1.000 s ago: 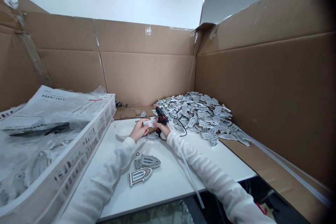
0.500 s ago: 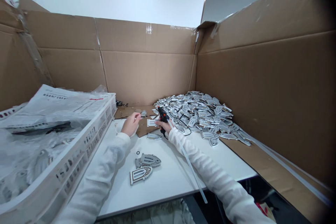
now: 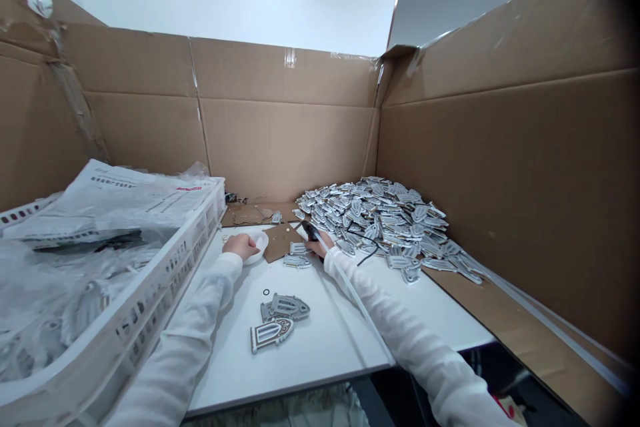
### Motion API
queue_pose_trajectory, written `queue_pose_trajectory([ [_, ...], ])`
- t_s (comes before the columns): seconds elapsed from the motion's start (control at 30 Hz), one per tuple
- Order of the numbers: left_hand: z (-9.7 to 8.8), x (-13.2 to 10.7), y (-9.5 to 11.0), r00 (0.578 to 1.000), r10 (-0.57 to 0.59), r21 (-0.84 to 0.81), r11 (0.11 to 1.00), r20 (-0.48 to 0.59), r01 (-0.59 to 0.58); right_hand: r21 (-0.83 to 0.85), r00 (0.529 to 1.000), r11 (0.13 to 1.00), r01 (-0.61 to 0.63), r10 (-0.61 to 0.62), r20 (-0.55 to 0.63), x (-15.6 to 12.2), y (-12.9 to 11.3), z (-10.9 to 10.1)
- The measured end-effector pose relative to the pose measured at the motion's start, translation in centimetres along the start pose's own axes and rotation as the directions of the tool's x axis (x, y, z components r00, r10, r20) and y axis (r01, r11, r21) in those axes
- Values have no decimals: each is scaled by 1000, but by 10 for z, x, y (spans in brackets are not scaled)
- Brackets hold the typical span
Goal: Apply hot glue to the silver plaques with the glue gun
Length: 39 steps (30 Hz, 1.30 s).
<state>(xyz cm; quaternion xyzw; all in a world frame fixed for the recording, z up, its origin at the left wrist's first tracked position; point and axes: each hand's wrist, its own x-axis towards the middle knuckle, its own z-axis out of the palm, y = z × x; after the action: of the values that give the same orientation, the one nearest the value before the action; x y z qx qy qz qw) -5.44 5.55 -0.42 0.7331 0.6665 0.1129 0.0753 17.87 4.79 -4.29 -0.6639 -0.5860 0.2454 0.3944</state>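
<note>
Head view gives me tall cardboard walls (image 3: 280,140) along the left, back and right of the frame, closing in a white tabletop (image 3: 330,353) that fills the lower middle. Down the left side I see a white slatted crate (image 3: 203,227), with a printed sheet (image 3: 140,203) on top of its plastic-wrapped contents. Right of centre I have a broad heap of grey arched pieces (image 3: 375,217) piled up against the back of the work area.

Near the middle I read the right hand (image 3: 323,243) with its fingers closed round a dark glue gun (image 3: 311,232); a long pale glue stick (image 3: 353,290) trails from it toward the lower right. Left of it, the left hand (image 3: 241,246) sits at the near-left side of a white bowl (image 3: 259,247); its fingers are bent, and from here I cannot tell whether they grip anything.

Between the hands I make out a brown board (image 3: 281,243). Just beside the right hand's fingers lies a small arched piece (image 3: 300,249), though I cannot tell if they touch it, and a second arched piece (image 3: 297,261) is right below. Lower centre, I see a plain grey plate (image 3: 286,307) and a brown-patterned plate (image 3: 271,333) touching, and above them a tiny dark ring (image 3: 266,292)
</note>
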Motion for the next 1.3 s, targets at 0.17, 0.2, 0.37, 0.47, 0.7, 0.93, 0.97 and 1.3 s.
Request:
queue_pose_trajectory([
  [0.17,-1,0,0,997,-39,-8,999,-70,38,-146,998,988,44,-49,-28,0,0,-1],
  [0.2,-2,-2,1,995,-38,7,999,-92,39,-180,998,982,53,-59,-26,0,-1,-2],
  [0.37,-9,-11,8,951,54,180,984,-306,2,-325,994,940,106,-109,10,-7,-6,-4],
  [0.47,-13,-15,14,922,111,184,982,-372,-44,-386,988,910,151,-148,39,-11,-8,-4],
  [0.7,-16,-15,29,921,249,-319,884,-299,-342,-368,909,831,417,-380,172,-15,-13,-2],
  [0.93,-17,-15,27,943,165,-482,826,-289,-292,-157,913,911,380,-343,219,-13,-8,11],
  [0.97,-16,-14,27,945,128,-486,832,-300,-267,-137,920,924,358,-323,221,-13,-7,13],
  [1.3,-14,-12,35,973,-50,-896,404,-225,-186,213,929,915,344,-365,66,-17,-23,-4],
])
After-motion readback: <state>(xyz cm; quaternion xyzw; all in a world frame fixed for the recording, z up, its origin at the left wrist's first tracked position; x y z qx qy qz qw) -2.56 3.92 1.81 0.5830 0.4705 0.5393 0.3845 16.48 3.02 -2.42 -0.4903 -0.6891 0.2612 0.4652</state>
